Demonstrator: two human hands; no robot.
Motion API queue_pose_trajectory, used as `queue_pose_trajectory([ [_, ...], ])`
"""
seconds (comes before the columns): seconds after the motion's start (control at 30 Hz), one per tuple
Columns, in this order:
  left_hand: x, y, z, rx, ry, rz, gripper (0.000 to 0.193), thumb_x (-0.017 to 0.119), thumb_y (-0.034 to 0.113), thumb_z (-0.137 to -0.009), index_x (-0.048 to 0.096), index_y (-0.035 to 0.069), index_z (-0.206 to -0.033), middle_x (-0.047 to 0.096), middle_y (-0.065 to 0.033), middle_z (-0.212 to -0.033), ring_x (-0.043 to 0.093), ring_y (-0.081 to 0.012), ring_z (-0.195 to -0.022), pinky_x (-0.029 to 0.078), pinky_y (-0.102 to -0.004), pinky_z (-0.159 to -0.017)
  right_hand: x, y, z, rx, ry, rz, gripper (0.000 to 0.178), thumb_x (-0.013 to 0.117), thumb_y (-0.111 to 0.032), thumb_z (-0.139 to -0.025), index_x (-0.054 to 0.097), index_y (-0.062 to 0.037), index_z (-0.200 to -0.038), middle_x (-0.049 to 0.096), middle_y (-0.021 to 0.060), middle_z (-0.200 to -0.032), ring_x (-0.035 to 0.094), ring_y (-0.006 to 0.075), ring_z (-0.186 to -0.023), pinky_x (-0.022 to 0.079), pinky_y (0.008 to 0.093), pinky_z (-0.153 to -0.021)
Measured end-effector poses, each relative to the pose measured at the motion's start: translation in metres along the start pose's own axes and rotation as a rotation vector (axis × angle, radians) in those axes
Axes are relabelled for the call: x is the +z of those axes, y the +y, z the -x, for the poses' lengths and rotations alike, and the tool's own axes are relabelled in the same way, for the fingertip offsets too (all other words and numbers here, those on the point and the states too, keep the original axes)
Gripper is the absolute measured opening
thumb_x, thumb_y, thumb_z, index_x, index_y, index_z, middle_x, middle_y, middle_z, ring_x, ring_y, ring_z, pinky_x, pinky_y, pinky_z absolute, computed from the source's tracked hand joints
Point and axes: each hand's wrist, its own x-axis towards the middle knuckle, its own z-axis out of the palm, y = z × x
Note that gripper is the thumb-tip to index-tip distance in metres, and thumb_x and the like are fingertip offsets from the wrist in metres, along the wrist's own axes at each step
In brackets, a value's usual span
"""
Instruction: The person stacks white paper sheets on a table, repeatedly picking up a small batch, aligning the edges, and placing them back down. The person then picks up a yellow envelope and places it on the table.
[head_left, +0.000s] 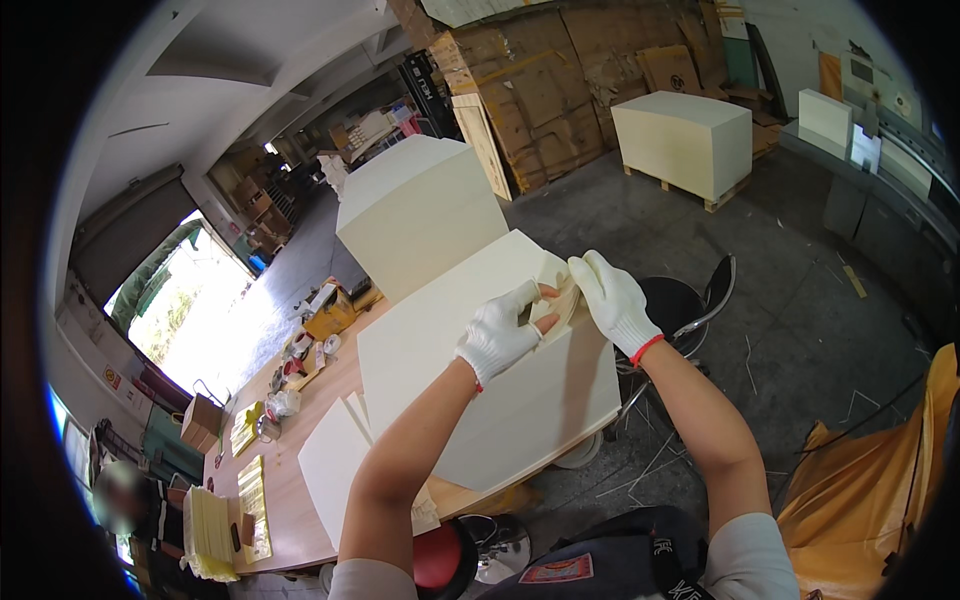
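Paper stack [440,390] on wooden surface [285,475]. Left hand [505,323]: fingers parted at curled corner sheets [568,303]; grip cannot be told. Right hand [612,300]: fingers straight, unclosed, alongside. Likely best: bend gently, avoiding creases.

Black chair [672,304] on grey floor [800,265], orange sheet [870,485] lower right. Red stool [441,556] at bottom. Dark upright machine [425,88] far back, maybe a forklift.

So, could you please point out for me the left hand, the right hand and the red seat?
Left hand [498,332]: head view, back of the hand.
Right hand [612,298]: head view, back of the hand.
Red seat [438,562]: head view, its visible top.
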Motion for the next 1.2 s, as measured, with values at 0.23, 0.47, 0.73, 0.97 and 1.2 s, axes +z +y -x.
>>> queue_pose_trajectory([
  [0.23, -0.001, 0.001, 0.003, 0.106, 0.050, -0.042, 0.028, 0.051, 0.013, -0.101, 0.065, 0.011, -0.126, 0.066, -0.0108, -0.086, 0.065, -0.0177, -0.077, 0.053, -0.0332, -0.076, -0.002, -0.001, -0.001, 0.034, -0.034, -0.014, 0.050, 0.038, -0.053, -0.105, 0.059, -0.0076, -0.096, 0.065, 0.0198, -0.077, 0.065, 0.0410, -0.078, 0.045, 0.0501, -0.067],
  [0.47, 0.000, 0.007, 0.002, -0.031, -0.027, -0.081, 0.030, 0.070, 0.023, -0.093, 0.067, 0.014, -0.121, 0.067, -0.0091, -0.081, 0.066, -0.0184, -0.076, 0.052, -0.0341, -0.074, 0.002, 0.004, 0.000, 0.016, 0.007, -0.002, 0.049, 0.039, -0.052, -0.105, 0.059, -0.0077, -0.097, 0.064, 0.0199, -0.076, 0.064, 0.0411, -0.077, 0.045, 0.0504, -0.067],
  [0.73, 0.004, -0.005, 0.000, 0.084, 0.033, -0.089, 0.038, 0.072, 0.021, -0.088, 0.067, 0.017, -0.125, 0.071, -0.0115, -0.088, 0.070, -0.0244, -0.080, 0.054, -0.0378, -0.073, 0.000, 0.002, 0.000, 0.043, -0.003, -0.013, 0.050, 0.041, -0.053, -0.104, 0.059, -0.0081, -0.096, 0.064, 0.0206, -0.077, 0.065, 0.0413, -0.079, 0.045, 0.0505, -0.068],
  [0.97, 0.006, 0.019, 0.012, 0.201, 0.065, -0.399, 0.052, 0.064, 0.015, -0.086, 0.061, 0.026, -0.137, 0.072, -0.0139, -0.105, 0.070, -0.0346, -0.090, 0.057, -0.0426, -0.080, -0.043, 0.006, 0.004, 0.130, -0.079, 0.198, 0.051, 0.050, -0.056, -0.098, 0.061, -0.0069, -0.089, 0.066, 0.0183, -0.078, 0.066, 0.0397, -0.079, 0.047, 0.0477, -0.070],
  [1.2, 0.006, 0.012, 0.002, 0.069, 0.025, -0.362, 0.045, 0.064, 0.022, -0.088, 0.065, 0.024, -0.132, 0.073, -0.0139, -0.107, 0.070, -0.0344, -0.095, 0.057, -0.0421, -0.083, -0.035, 0.010, 0.008, -0.191, -0.237, 0.495, 0.054, 0.057, -0.063, -0.089, 0.064, -0.0100, -0.084, 0.068, 0.0108, -0.082, 0.067, 0.0324, -0.081, 0.051, 0.0433, -0.073],
])
